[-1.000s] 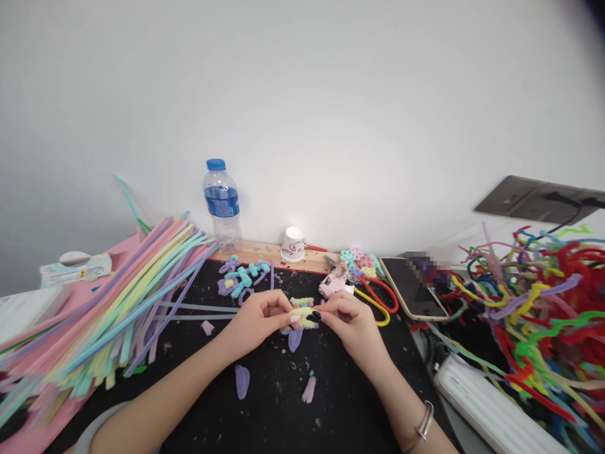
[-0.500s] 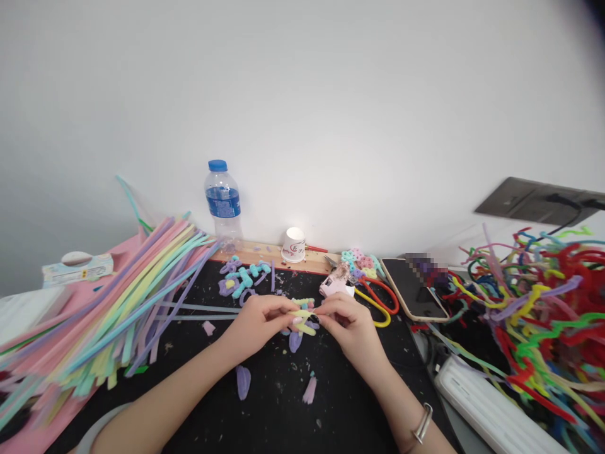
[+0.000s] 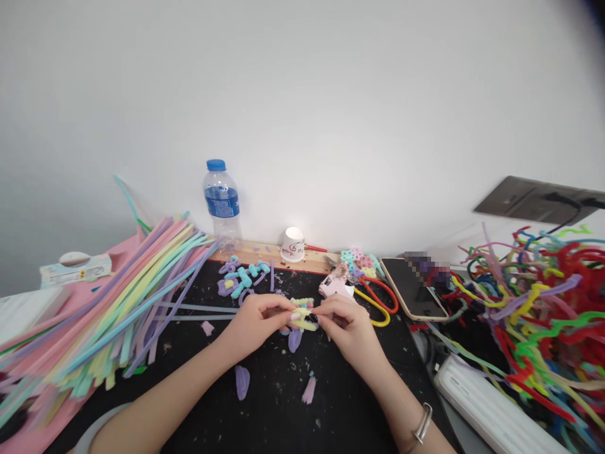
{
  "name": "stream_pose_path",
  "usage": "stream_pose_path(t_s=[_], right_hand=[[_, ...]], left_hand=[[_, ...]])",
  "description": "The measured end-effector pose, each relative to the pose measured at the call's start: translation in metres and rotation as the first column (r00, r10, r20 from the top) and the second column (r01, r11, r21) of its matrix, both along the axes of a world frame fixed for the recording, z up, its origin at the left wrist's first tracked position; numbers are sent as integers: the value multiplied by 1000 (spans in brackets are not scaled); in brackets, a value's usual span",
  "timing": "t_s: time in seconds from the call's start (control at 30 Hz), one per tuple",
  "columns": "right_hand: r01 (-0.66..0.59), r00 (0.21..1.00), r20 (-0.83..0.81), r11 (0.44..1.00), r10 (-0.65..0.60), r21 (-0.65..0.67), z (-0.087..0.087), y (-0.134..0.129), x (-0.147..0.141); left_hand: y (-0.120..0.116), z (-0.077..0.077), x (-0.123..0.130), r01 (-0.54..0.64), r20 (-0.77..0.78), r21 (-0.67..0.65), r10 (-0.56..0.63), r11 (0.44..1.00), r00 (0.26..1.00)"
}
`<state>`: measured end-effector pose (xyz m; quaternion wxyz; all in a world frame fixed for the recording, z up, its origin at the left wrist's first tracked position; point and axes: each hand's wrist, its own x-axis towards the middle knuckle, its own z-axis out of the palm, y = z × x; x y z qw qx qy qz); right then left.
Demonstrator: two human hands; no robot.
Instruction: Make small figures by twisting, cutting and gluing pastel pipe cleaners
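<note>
Black mat [image 3: 265, 413] (scrap-flecked), white wall [image 3: 331, 126] behind; left fingers [image 3: 278, 302], right fingers [image 3: 329, 305] pinching yellow fuzzy piece [image 3: 305, 324].

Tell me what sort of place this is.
Probably a handicraft work spot: a bundle of pastel fuzzy stems lies at the left, a tangle of bright fuzzy stems at the right, and scissors with red and yellow handles between them.

The left arm [image 3: 184, 391] and right arm [image 3: 394, 394] slant inward. The left hand [image 3: 262, 321] pinches; the right hand [image 3: 347, 325] faces it just beside, fingertips [image 3: 322, 308] drawn close together.
</note>
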<state>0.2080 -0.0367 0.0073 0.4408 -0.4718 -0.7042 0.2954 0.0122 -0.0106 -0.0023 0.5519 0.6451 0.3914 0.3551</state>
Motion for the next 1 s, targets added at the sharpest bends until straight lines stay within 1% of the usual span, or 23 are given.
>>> stream_pose_path(t_s=[0.13, 0.27, 0.43, 0.57, 0.63, 0.7, 0.83, 1.0], right_hand=[[29, 999, -35, 997, -31, -66, -1, -1, -1], [15, 995, -94, 993, -26, -116, -2, -1, -2], [20, 997, -69, 994, -27, -108, -2, -1, -1], [19, 1000, -22, 999, -20, -48, 1, -1, -1], [16, 1000, -4, 1000, -16, -24, 1, -1, -1], [18, 1000, 7, 1000, -18, -13, 2, -1, -1], [20, 1000, 6, 1000, -19, -23, 1, -1, -1], [11, 1000, 8, 1000, -11, -21, 0, -1, -2]], left_hand=[[0, 0, -1, -12, -34, 41, 13, 999, 999], [1, 0, -2, 1, -72, 107, 7, 994, 997], [2, 2, -3, 19, -102, 212, 2, 977, 995], [2, 2, -3, 6, -101, 272, 22, 962, 995], [2, 1, -3, -3, -81, 245, 23, 969, 996], [2, 0, -2, -12, -60, 189, 24, 982, 998], [-1, 2, 0, -1, -39, 83, 5, 997, 999], [-2, 3, 1, 12, -14, 56, -11, 998, 1000]])
